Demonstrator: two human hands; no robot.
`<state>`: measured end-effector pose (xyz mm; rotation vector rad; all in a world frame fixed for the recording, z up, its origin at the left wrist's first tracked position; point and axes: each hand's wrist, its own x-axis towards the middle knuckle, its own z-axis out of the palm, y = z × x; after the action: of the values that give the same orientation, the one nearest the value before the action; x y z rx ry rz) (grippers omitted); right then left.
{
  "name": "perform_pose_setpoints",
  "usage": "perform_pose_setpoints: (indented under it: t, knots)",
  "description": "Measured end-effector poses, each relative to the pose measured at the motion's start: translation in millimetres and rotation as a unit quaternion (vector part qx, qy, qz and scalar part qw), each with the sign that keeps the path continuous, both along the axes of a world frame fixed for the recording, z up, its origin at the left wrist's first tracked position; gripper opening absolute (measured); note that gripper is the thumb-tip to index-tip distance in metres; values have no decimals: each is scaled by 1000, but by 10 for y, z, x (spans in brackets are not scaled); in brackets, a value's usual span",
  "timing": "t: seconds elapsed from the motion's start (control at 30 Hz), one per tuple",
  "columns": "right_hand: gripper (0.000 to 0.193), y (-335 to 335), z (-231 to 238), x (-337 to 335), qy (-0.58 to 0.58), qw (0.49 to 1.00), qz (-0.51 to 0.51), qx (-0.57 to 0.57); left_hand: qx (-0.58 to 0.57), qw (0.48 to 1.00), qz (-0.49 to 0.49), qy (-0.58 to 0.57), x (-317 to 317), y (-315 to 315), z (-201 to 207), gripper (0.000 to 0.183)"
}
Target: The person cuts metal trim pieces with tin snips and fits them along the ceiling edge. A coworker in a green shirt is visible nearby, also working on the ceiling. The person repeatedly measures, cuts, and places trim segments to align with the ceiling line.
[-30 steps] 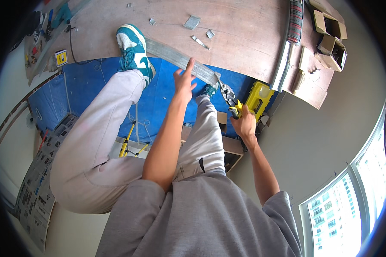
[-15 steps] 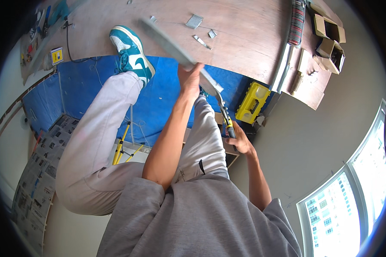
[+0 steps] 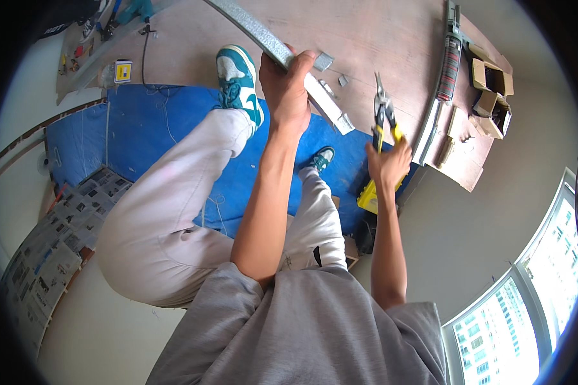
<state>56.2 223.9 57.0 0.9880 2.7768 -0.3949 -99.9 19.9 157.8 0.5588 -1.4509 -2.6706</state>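
Metal channel (image 3: 282, 54) in left hand (image 3: 288, 96)

The metal stud channel (image 3: 270, 45) in the left hand (image 3: 289, 90) is thin galvanized steel with a dull grey sheen, and the tin snips (image 3: 384, 119) in the right hand (image 3: 388, 165) have bare steel blades and glossy yellow plastic grips. Below lie a matt brown plywood sheet (image 3: 379, 38), a smooth blue plastic tarp (image 3: 154, 135) and printed newspaper sheets (image 3: 51, 237).

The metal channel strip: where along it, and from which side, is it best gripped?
Grip the metal channel strip mid-length, short of its cut end, wrapping around its narrow width from below as the left hand does. It is long and slim, so a grip there probably steadies it best, clear of the snips.
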Motion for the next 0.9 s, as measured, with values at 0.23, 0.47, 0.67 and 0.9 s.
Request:
perform_pose_setpoints:
  t: [0.23,0.47,0.67,0.9]
  knots:
    - [112,157,-256,-844,-72,995,37,54,71,997,2,-26,-57,25,267,28]
    - [71,-105,868,-749,126,858,-6,-498,65,998,-12,-6,-248,-35,105,28]
    - [41,-632,1607,-873,128,815,59,-562,19,999,-35,27,-383,5,105,28]
    - [29,-775,1741,-1080,139,891,68,-427,-84,989,-2,118,-498,-13,327,29]
